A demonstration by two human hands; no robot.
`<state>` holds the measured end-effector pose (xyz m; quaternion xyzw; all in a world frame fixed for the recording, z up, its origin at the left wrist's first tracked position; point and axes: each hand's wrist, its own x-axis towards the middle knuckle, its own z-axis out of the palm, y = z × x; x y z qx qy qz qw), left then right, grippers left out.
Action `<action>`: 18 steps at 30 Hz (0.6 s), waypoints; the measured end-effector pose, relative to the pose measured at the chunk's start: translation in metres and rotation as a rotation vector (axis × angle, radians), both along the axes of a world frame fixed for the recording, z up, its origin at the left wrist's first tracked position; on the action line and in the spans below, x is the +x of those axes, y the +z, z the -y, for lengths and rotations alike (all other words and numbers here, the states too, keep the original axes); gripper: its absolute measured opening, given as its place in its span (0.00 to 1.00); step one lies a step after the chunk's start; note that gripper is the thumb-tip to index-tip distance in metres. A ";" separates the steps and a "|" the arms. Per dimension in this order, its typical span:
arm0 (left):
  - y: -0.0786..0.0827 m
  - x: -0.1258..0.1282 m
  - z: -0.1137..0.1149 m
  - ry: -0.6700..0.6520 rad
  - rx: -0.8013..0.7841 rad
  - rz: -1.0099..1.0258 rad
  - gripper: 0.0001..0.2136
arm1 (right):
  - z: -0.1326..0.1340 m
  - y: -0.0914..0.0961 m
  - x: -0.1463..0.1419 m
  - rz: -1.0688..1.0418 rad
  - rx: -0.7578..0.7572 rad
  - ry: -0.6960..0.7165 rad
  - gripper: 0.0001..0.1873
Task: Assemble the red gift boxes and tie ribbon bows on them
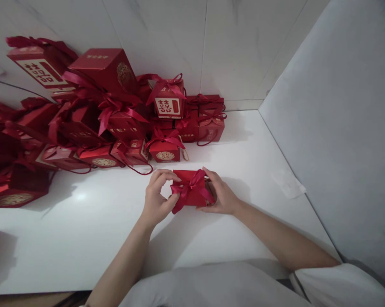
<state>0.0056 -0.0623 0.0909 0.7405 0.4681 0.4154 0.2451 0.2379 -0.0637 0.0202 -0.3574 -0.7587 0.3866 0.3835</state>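
Ribbon-tied red gift box (191,199), nearly square from above, sits over the white tabletop (115,238) between two equally near hands. Right hand (222,195) clasps its three-o'clock side; left hand (157,196), at nine, curls around one bow (191,185), pinch unclear. Toward ten: over a dozen stacked favour boxes (125,125).

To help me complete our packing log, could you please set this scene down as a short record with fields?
Item in hands: red box with a ribbon bow on top
Left hand: thumb and fingers at the bow's left side; firmness of grip unclear
Right hand: holding the box's right side
Surface: white table
Beyond the hands, toward the left: piled red boxes, many ribboned
Behind the pile: pale wall
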 end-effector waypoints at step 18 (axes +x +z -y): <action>0.001 -0.003 -0.001 -0.050 0.072 -0.151 0.11 | 0.000 0.000 -0.001 0.001 -0.016 0.004 0.64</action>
